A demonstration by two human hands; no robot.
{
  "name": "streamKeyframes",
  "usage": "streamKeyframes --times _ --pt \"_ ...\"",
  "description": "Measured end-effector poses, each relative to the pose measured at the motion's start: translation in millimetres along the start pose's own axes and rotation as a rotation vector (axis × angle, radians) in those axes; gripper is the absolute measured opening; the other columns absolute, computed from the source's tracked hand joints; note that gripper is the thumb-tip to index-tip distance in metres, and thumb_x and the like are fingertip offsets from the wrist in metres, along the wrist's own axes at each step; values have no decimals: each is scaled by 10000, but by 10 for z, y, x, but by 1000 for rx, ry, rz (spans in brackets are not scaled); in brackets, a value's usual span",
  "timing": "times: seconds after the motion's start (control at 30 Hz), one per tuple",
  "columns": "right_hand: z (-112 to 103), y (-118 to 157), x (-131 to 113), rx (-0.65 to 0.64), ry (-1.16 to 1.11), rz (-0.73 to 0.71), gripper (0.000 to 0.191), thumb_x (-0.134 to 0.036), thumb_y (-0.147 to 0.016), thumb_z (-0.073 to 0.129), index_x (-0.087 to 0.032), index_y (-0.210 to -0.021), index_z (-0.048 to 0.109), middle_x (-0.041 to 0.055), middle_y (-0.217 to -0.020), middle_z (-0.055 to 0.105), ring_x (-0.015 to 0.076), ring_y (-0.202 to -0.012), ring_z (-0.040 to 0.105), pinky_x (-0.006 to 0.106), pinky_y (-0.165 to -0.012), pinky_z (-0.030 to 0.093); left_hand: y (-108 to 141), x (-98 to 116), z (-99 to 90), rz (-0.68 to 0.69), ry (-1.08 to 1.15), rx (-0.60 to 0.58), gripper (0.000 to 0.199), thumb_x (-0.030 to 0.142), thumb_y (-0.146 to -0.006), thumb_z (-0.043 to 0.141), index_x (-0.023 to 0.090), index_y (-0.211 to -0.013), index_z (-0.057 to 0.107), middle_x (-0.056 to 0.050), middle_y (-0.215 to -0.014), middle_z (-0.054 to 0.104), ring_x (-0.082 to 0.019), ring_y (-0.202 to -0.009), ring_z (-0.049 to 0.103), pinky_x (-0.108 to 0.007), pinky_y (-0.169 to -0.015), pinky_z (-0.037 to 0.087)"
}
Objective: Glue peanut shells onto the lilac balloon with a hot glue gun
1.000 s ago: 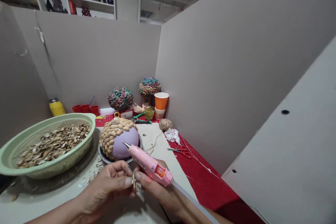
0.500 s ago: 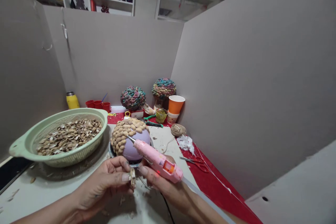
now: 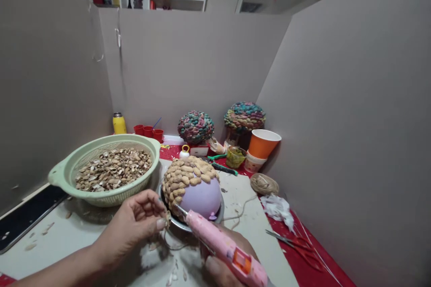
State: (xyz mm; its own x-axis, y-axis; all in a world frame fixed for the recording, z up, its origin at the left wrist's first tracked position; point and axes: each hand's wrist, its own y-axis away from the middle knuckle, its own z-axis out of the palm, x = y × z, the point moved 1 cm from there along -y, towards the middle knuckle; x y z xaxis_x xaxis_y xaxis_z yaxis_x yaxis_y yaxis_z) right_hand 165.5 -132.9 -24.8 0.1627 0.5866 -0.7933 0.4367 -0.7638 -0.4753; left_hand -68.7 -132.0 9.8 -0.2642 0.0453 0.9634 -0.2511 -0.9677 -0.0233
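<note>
A purple balloon point(image 3: 203, 198) sits in a metal bowl point(image 3: 220, 213), its top and left side covered with peanut shells point(image 3: 183, 177). My right hand point(image 3: 232, 251) is closed around a pink hot glue gun point(image 3: 215, 237), whose metal nozzle points at the lower left edge of the shell layer. Whether the nozzle touches it I cannot tell. Between thumb and fingers, my left hand point(image 3: 138, 222) pinches a single peanut shell point(image 3: 167, 219) just left of the bowl. A green colander point(image 3: 67, 177) full of peanut shells stands behind my left hand.
Two coloured shell-covered balls point(image 3: 195, 127) stand at the back, beside an orange paper cup point(image 3: 262, 144). Twine point(image 3: 264, 184), white tissue point(image 3: 278, 210) and red-handled scissors point(image 3: 299, 246) lie to the right. Pliers point(image 3: 224, 169) lie behind the balloon. Grey partitions point(image 3: 353, 112) enclose the table.
My view has swung left and the scene sits further right. The glue gun's nozzle has moved down to the lower left edge of the shells. My left hand still pinches the peanut shell.
</note>
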Motion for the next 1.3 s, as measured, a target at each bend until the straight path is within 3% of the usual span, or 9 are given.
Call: streamKeyframes --times 0.23,0.47,0.73,1.1,1.3 --pt "-25 -52 -52 -21 188 -393 359 -527 -960 388 -216 -801 472 -5 -611 494 137 -502 482 241 -445 357 -41 -37 -57 -24 -52 36 246 211 -719 810 190 -868 615 25 -804 665 -90 -737 581 -177 -677 464" --pt "-2 -26 -10 -23 270 -378 351 -499 -974 344 -221 -787 451 -10 -589 474 145 -481 462 255 -428 326 -34 -70 -55 -22 -65 45 247 218 -735 795 208 -905 616 21 -828 668 -90 -718 589 -180 -641 485" --pt "-15 28 93 -125 307 -372 333 -483 -969 355 -205 -824 468 15 -638 510 154 -540 491 267 -473 340 -23 -116 -63 -4 -162 52 229 228 -762 769 215 -919 603 17 -850 660 -95 -715 579 -195 -634 489" --pt "18 43 165 -47 340 -414 340 -453 -962 344 -215 -745 452 -16 -575 447 135 -459 427 263 -419 294 -8 -126 -52 -6 -202 48 235 243 -765 767 205 -929 602 7 -859 662 -103 -724 583 -208 -641 483" --pt "1 34 123 -61 371 -410 249 -397 -913 486 -217 -746 442 -27 -595 451 124 -470 444 250 -430 311 -19 -114 -43 -10 -225 55 214 212 -767 753 198 -920 604 5 -845 665 -108 -720 586 -208 -637 483"
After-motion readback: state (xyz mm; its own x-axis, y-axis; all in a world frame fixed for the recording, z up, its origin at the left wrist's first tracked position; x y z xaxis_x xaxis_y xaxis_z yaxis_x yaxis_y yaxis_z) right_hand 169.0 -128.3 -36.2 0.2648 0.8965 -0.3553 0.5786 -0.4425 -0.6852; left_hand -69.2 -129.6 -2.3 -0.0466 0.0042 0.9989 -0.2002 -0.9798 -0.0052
